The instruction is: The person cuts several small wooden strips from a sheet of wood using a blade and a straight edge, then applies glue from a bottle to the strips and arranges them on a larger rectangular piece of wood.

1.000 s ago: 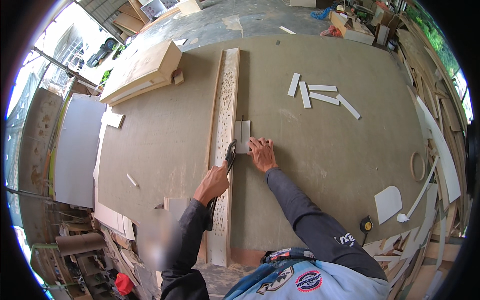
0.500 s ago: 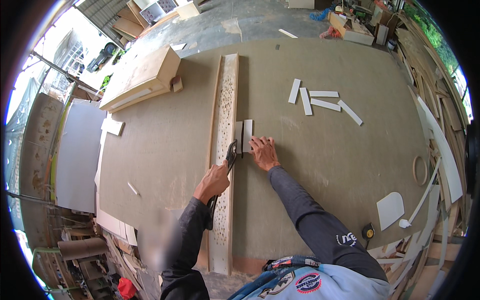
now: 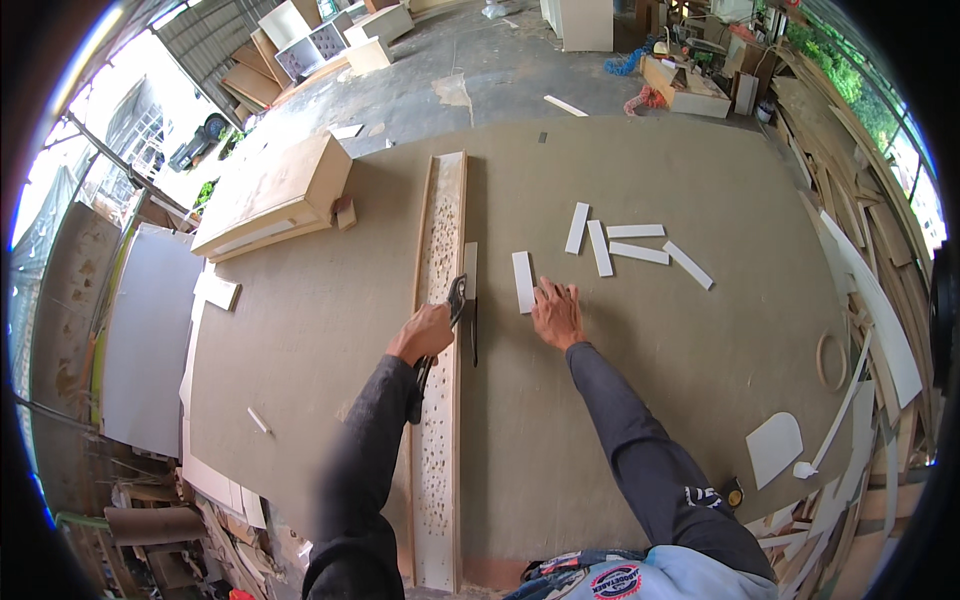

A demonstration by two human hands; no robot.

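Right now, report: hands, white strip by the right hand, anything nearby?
Left hand gripping dark tool over long spotted board. Right hand open beside white strip, contact unclear. Five more white strips lie beyond.

A grey floor (image 3: 520,80) with a pale patch (image 3: 454,92) spreads across the top of the frame, where a white cabinet (image 3: 587,25) stands at top centre and a ribbed wall (image 3: 205,48) shows in the upper left. Bright daylight comes in at the upper left, while green foliage (image 3: 835,72) appears at the upper right, beyond timber boards (image 3: 815,112) heaped along the right edge.
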